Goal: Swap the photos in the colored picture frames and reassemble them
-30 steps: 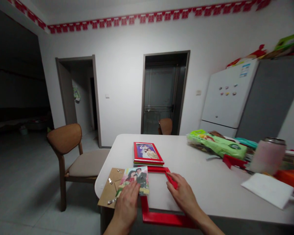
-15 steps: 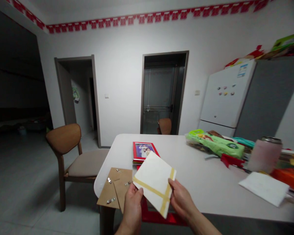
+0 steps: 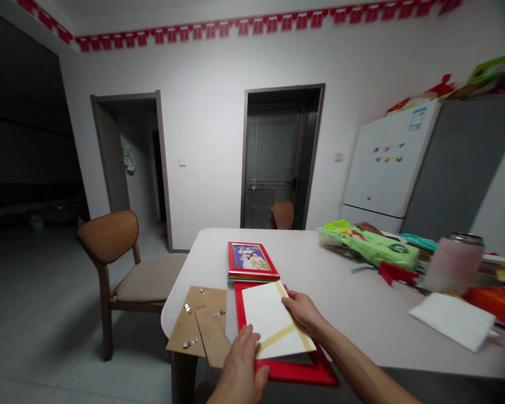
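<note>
A white card with yellow tape strips (image 3: 269,317) lies tilted over a red picture frame (image 3: 294,373) at the table's near edge. My right hand (image 3: 305,314) is closed on the card's right edge, thumb on top. At the frame's near left corner, my left hand (image 3: 242,362) rests with its thumb apart from the fingers, fingertips beside the card's lower left corner. Just beyond lies another red frame with a photo (image 3: 250,259), atop a small stack. To the left are brown backing boards (image 3: 193,320) with metal clips (image 3: 190,343).
On the right of the white table (image 3: 362,314) are a green packet (image 3: 370,247), a pink jar (image 3: 457,264), white tissue (image 3: 452,320) and an orange-red item (image 3: 494,306). A wooden chair (image 3: 109,238) stands left; a fridge (image 3: 387,163) is at the back right.
The card has come down from both hands, turning, onto the red frame. My left hand has left the card's edge for the frame's near corner; my right hand still holds the card.
</note>
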`<state>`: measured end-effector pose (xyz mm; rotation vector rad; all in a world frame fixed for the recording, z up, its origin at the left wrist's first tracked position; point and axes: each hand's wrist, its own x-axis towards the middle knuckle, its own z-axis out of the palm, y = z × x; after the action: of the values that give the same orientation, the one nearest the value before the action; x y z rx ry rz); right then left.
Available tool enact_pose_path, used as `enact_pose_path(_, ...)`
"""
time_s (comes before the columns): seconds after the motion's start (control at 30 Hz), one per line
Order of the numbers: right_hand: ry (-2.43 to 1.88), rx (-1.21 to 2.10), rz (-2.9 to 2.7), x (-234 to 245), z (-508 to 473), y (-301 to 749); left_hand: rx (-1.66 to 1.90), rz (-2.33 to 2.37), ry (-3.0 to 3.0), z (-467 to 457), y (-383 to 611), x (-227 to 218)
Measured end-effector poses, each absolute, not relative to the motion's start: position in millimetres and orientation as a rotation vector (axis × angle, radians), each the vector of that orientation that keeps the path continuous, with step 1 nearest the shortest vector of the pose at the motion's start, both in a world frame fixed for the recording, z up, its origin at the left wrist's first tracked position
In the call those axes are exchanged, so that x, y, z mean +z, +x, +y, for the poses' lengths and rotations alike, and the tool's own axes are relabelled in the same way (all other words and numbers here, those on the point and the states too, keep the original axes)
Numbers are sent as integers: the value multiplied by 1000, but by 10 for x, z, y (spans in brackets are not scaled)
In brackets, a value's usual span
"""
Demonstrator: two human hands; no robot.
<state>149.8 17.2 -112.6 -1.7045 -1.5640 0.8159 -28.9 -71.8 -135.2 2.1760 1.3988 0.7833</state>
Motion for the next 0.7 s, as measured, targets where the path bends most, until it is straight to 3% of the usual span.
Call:
enact_pose_path(0.23, -1939, 342, -1720, -1208, 205, 1526, 669, 1400, 2314, -725, -305, -1341)
enact_pose_path(0.53, -2080, -7, -1890, -1267, 163, 1518, 603, 1403, 2362, -746, -369, -1309)
enact_pose_path(0.7, -1684, 90, -1984, -1138, -33, 1177, 498, 1600, 2325, -713, -966, -1226)
